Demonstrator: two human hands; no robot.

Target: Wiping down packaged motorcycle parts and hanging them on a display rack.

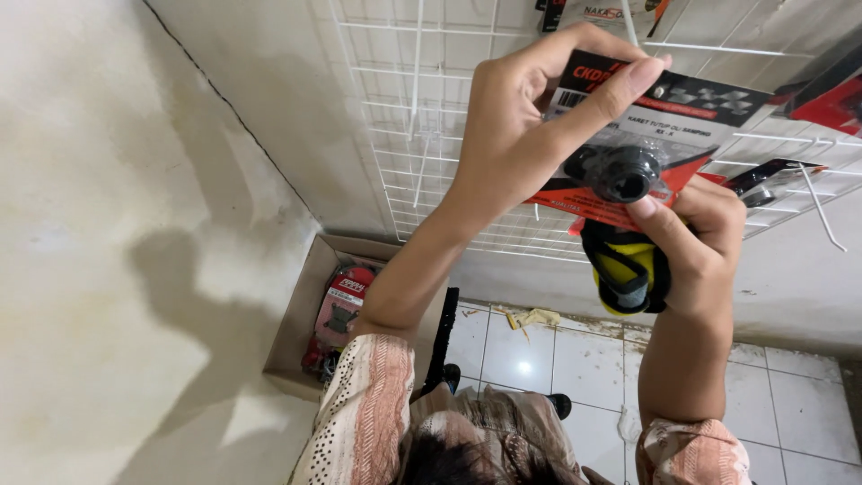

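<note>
My left hand (521,126) pinches the top edge of a carded clear pack (660,135) that holds a round black rubber part (624,172) on a red, black and white backing card. My right hand (696,238) grips the pack's lower edge with the thumb and also holds a yellow and black object (624,269) underneath it. Both hands are raised in front of a white wire grid panel (422,117) fixed to the wall. The pack sits close to the grid's hooks.
More carded packs hang on the grid at the top (611,13) and right (826,99). A cardboard box (301,314) with red packaged parts stands on the floor by the left wall. White floor tiles (584,359) lie below, with debris along the wall.
</note>
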